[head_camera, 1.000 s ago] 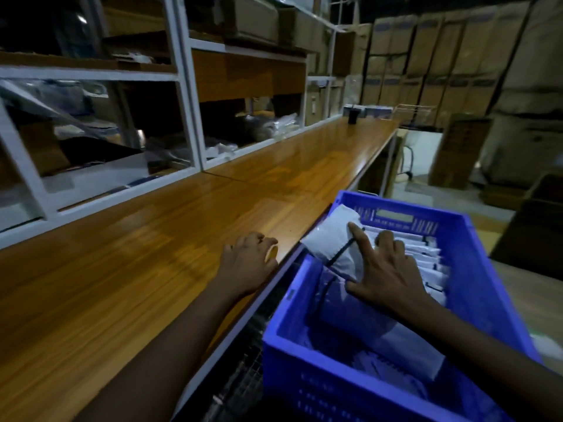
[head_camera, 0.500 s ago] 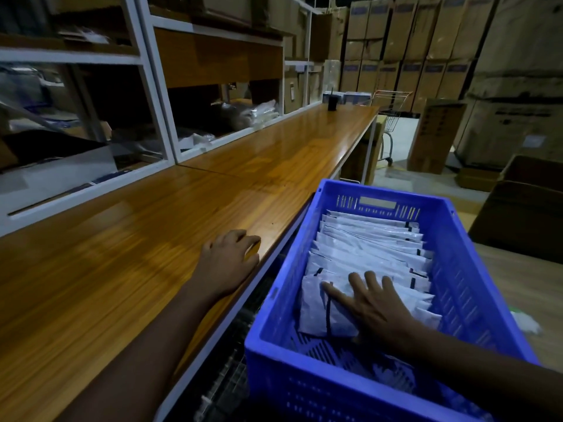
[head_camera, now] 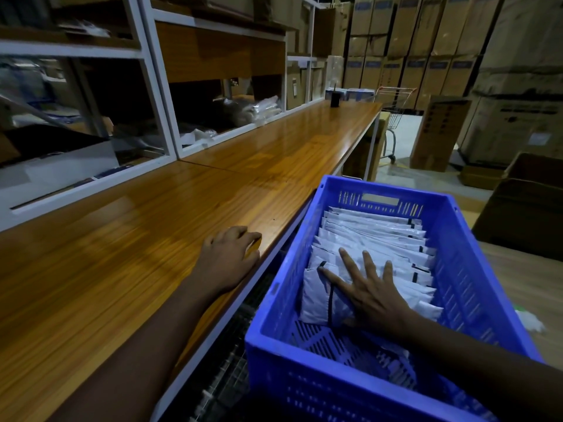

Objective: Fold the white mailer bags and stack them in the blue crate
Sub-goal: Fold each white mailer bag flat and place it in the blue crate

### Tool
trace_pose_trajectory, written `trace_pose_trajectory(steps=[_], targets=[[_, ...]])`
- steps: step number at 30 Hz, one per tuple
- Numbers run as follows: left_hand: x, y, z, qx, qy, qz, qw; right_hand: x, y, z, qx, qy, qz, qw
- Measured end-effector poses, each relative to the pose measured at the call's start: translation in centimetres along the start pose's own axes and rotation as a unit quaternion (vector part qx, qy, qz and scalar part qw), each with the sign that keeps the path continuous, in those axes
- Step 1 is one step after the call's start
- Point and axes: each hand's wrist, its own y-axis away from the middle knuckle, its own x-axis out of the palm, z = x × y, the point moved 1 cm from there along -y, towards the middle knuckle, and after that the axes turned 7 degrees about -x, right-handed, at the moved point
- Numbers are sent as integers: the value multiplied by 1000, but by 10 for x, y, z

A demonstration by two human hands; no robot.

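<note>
The long bench (head_camera: 213, 184) is glossy varnished wood. The blue crate (head_camera: 475, 269) looks like smooth perforated plastic. The white mailer bags (head_camera: 374, 236) are slick plastic film. Far boxes (head_camera: 438, 132) look like matt cardboard.

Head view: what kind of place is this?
Probably a warehouse packing station: tall stacks of brown cardboard cartons behind, a long wooden workbench with white-framed shelving, and a blue plastic crate holding folded white mailer bags.

I stand in a warehouse packing area; tall stacks of cardboard cartons (head_camera: 426, 56) fill the upper right; white-framed shelving (head_camera: 154, 85) lines my long wooden bench (head_camera: 274, 153) at left.
</note>
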Motion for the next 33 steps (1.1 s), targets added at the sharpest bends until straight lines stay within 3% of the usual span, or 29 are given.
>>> trace_pose_trajectory(steps=[4, 8, 16, 21, 26, 33], targets=[[0, 1, 0, 0, 5, 3, 1000, 2, -10, -9, 6, -20, -7, 1000], [0, 0, 1, -2, 3, 2, 1000, 7, -13, -8, -69, -27, -55, 996], [-3, 2, -1, -1, 9, 11, 1000, -3, -18, -3, -26, -55, -7, 998], [-12, 10, -3, 3, 9, -56, 998, -34, -26, 1, -11, -112, -170, 979], [-31, 36, 18, -6, -2, -121, 993, -97, -36, 39, -50, -181, -264, 946], [-78, 110, 84, -122, -21, -164, 979, -161, -73, 140, -184, -200, -290, 918]])
